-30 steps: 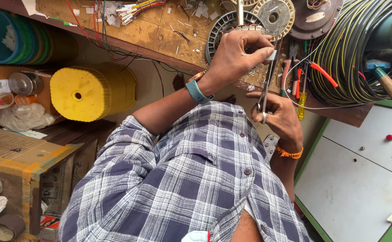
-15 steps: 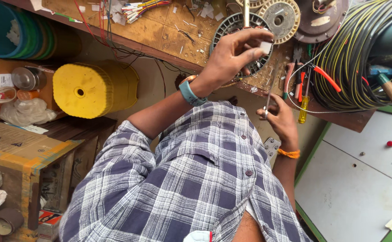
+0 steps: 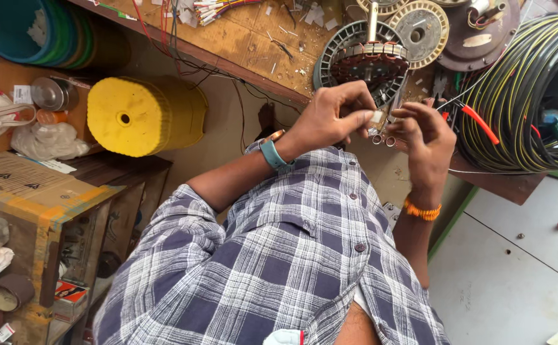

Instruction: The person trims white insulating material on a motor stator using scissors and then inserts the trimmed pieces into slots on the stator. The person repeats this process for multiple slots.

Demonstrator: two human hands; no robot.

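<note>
The wooden workbench (image 3: 241,38) is running across the top, and its front edge is lying just above both hands, so little open room is remaining between the edge and the person's chest. On the right a thick coil of black and yellow wire (image 3: 521,102) is crowding the bench end. A round yellow spool (image 3: 142,116) is sitting lower on the left, well apart. A ribbed metal motor stator (image 3: 368,57) with copper-coloured windings is standing on the bench, just beyond the fingers. The left hand (image 3: 331,119) is curling nearly closed and pinching a small pale piece (image 3: 376,117), perhaps paper. The right hand (image 3: 427,135) is half closed, fingertips meeting the same piece beside small metal rings (image 3: 381,138).
</note>
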